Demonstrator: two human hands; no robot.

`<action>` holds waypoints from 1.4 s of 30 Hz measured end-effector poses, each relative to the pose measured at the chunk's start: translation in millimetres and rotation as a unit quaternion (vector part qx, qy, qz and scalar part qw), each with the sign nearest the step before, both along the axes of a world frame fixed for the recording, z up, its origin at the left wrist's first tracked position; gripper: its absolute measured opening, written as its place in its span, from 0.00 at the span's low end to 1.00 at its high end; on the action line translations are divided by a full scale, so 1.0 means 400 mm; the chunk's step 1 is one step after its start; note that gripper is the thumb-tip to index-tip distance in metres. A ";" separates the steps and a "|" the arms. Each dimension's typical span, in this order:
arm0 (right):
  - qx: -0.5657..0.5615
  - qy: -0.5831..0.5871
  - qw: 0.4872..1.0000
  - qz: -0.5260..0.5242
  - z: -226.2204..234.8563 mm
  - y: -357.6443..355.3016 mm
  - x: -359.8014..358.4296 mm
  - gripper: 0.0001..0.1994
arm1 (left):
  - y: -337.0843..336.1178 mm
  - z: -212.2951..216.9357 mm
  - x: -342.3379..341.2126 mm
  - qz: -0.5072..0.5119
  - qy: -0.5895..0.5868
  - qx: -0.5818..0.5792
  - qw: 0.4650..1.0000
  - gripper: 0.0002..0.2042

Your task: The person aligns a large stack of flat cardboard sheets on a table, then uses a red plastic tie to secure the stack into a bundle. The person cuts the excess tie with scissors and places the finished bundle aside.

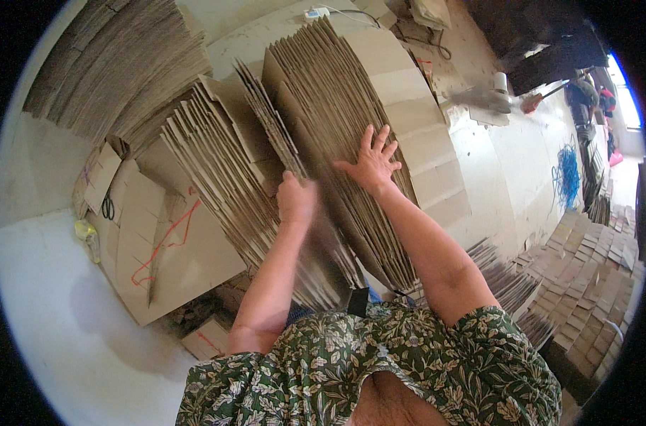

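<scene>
Flat carton with red strap point(168, 245): lies far left, apart from both hands.
Left hand point(295, 200): motion-blurred, fingers curled closed on the top edges of the leaning cardboard sheets point(231, 184).
Right hand point(371, 162): fingers spread open, palm flat against the tall stack of cartons point(337, 106), just right of the left hand.
Stack axis: runs away from the body, tilted.
Floor point(522, 156): scattered carton piles at right.

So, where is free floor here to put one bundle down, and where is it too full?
Free: the pale floor at lower left, beside the flat cartons with red cord, and the strip of floor right of the big leaning cardboard stack. Crowded: between left hand and right hand, sheets stand packed; small stacks fill the lower right.
</scene>
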State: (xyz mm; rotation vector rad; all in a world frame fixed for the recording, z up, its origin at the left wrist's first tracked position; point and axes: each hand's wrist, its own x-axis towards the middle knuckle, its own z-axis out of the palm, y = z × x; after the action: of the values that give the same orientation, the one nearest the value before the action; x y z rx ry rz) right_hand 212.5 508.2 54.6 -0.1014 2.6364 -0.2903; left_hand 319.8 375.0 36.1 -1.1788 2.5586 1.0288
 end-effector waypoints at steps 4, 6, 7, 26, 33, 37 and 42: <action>0.003 -0.006 1.000 0.002 0.000 -0.003 -0.001 0.62 | 0.039 0.005 -0.055 -0.033 -0.013 -0.009 0.999 0.23; 0.001 -0.008 1.000 0.003 0.000 -0.004 -0.001 0.61 | 0.051 0.003 -0.068 -0.060 -0.022 0.002 0.998 0.23; 0.000 -0.008 1.000 0.003 0.002 -0.004 0.000 0.61 | 0.055 -0.008 -0.075 -0.067 -0.017 0.011 0.998 0.22; 0.064 -0.021 0.997 0.041 0.000 -0.022 0.024 0.71 | -0.081 -0.033 0.088 -0.042 0.245 -0.191 0.950 0.28; 0.043 -0.015 0.998 0.047 0.007 -0.033 0.032 0.72 | -0.306 -0.039 0.309 0.260 0.048 0.144 0.954 0.29; 0.045 -0.012 0.998 0.045 0.001 -0.021 0.029 0.71 | -0.171 -0.057 0.165 0.106 0.098 0.045 0.989 0.24; 0.059 -0.015 0.997 0.049 0.001 -0.032 0.030 0.71 | -0.097 -0.085 0.092 0.065 0.136 -0.032 0.988 0.25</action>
State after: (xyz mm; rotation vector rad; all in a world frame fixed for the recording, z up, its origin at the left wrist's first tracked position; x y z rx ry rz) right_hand 224.4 495.3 54.9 -0.1858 2.6021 -0.1023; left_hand 356.8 336.0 2.0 -1.3185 2.7684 1.2217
